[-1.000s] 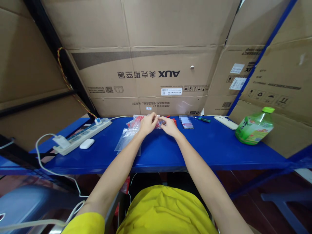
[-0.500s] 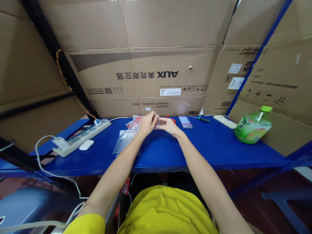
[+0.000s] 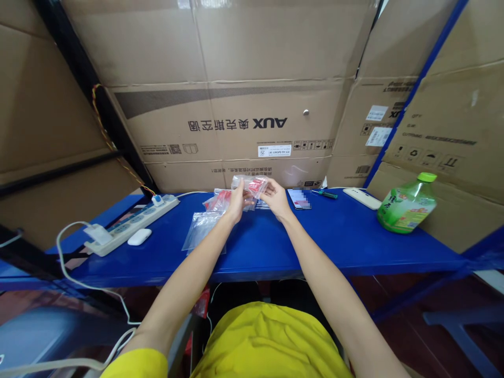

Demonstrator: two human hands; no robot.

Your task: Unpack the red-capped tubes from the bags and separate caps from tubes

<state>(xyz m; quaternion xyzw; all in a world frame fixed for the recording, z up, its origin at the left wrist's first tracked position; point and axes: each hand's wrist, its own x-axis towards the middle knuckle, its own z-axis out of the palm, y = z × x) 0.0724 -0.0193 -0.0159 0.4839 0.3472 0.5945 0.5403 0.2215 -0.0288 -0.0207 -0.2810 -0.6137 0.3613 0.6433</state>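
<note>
Left hand [image 3: 237,203] and right hand [image 3: 277,200] pinch a clear plastic bag [image 3: 247,183] with red contents [image 3: 257,185] (fingers nearly closed); bag-handling step, I'd judge, next needs steady grip.

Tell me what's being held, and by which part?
A clear plastic bag with red contents: the left hand holds its lower left part, the right hand its right end.

The only view is head-worn, from above and behind the left hand [image 3: 236,203] and right hand [image 3: 279,200], facing forward and downward; both sit mid-frame, well ahead, with blue tabletop [image 3: 334,241] beneath and AUX-printed cardboard [image 3: 252,58] beyond.
</note>
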